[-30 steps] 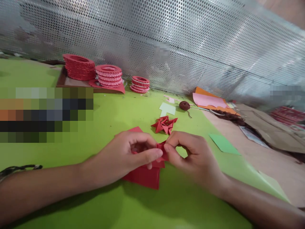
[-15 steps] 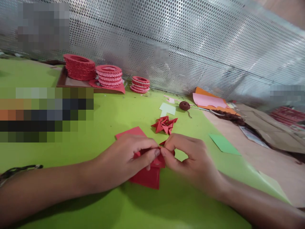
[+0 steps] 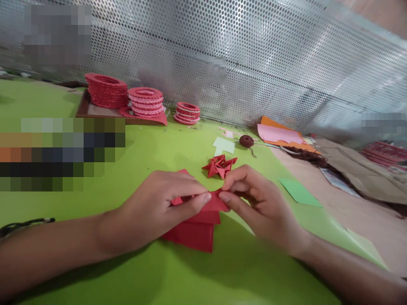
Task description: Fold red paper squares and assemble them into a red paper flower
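Note:
Between my two hands is a small piece of red paper (image 3: 215,203), pinched along its upper edge. My left hand (image 3: 165,203) is closed on its left part with thumb and forefinger. At the other end, my right hand (image 3: 257,203) pinches the paper the same way, the fingertips of both hands close together. Flat red sheets (image 3: 193,237) lie on the green table under the paper, partly covered by my left hand. Just beyond my fingers sits a pointed, folded red paper star (image 3: 219,166).
Stacks of red rings (image 3: 108,91) and pink-and-red rings (image 3: 146,101) stand on a tray at the back left, a smaller ring stack (image 3: 187,113) beside them. A brown yarn ball (image 3: 246,141), a green paper square (image 3: 300,192) and pink paper (image 3: 280,134) lie rightward. Perforated metal (image 3: 203,51) rises behind.
My fingers have shifted on the red paper, and more of its face now shows between them. My right hand's fingers have lifted and opened out slightly; the left hand has turned a little.

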